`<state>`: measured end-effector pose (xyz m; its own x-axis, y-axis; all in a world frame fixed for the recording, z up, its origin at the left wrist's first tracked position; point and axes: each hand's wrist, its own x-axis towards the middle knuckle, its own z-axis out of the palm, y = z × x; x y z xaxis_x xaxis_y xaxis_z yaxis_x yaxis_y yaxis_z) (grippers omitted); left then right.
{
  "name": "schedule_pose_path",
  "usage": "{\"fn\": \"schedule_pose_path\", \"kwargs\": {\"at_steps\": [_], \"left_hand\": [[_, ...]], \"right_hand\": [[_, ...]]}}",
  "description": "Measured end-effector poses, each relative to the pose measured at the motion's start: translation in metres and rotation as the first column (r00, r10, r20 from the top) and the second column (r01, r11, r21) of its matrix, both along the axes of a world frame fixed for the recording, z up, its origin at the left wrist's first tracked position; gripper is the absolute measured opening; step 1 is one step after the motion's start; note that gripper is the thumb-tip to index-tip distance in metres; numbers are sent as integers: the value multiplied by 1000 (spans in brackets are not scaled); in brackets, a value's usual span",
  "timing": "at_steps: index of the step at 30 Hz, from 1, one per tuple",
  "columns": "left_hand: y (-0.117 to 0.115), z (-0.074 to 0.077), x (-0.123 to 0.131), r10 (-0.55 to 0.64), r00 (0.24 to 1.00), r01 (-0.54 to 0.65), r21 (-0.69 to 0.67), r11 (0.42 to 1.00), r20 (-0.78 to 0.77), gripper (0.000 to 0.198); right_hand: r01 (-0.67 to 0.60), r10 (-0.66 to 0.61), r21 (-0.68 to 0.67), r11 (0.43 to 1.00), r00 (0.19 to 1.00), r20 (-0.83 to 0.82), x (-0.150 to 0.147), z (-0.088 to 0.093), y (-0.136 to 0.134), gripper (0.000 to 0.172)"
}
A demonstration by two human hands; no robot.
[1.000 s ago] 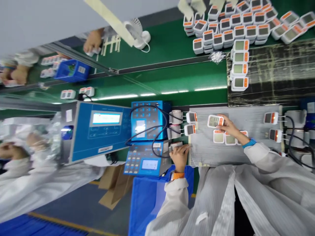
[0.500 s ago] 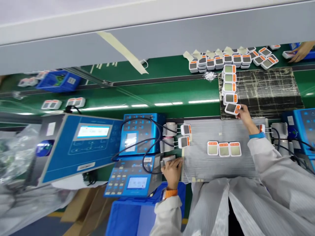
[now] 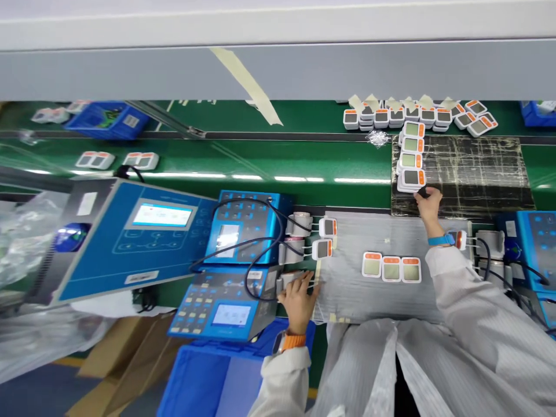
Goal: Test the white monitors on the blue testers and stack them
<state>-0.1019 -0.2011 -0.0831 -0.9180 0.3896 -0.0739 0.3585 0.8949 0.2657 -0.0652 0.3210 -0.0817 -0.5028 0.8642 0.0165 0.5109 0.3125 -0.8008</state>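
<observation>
R hand (image 3: 428,204) extended by LCD unit (image 3: 411,178); L hand (image 3: 297,304) on fixture (image 3: 290,281).

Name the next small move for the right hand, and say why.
Probably lift the end white-and-orange device off the dark mat: the right hand sits right beside it, while the left hand rests on a unit at the blue tester.

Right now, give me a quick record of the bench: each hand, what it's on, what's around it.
left hand: on a grey-white unit beside a blue tester
right hand: pinching a small black item
nearest right hand: white monitor, orange edge, end of a row on a black wrapped pad
grey mat: three monitors side by side
</observation>
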Motion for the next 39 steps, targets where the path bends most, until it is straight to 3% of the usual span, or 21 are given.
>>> {"fn": "schedule_pose_path", "kwargs": {"at_steps": [3,7,9,12,14,18,23,26,27,29,32,34,39], "left_hand": [[11,7,7,39,999,-39,-28,999,14,32],[20,19,10,-11,996,17,-62,998,89,38],[18,21,6,-33,993,39,-56,998,117,35],[11,21,-1,-55,988,62,-49,997,142,27],[6,20,-5,-82,984,91,-49,995,159,28],[1,19,-14,-172,964,185,-43,982,204,26],[0,21,-27,-249,934,265,-29,964,257,16],[-1,25,-30,-225,933,234,1,972,279,13],[-1,27,-29,-215,933,222,11,975,287,11],[-1,31,-27,-197,932,198,27,980,306,10],[1,36,-23,-169,928,165,40,986,331,11],[4,36,-20,-159,929,152,49,987,334,11],[7,32,-18,-166,938,148,81,986,303,10]], "right_hand": [[65,-63,-48,997,997,36,12,-3,-30,22],[-199,208,-120,973,975,73,29,-9,-89,18],[-394,408,-141,908,908,96,45,-10,-126,19],[-644,648,-91,759,736,194,79,-7,-183,23],[-721,694,-26,692,655,300,99,-5,-211,36],[-764,687,14,645,587,428,114,-8,-235,61],[-745,697,-59,664,590,407,91,-5,-245,62],[-712,764,-284,643,621,174,70,2,-276,61],[-676,767,-429,600,638,68,63,3,-290,56],[-541,686,-712,448,719,-114,50,5,-319,45],[-324,437,-921,218,876,-204,37,3,-351,33],[-262,336,-953,154,921,-198,33,2,-359,28],[-147,259,-986,73,958,-123,30,3,-356,26]]}}
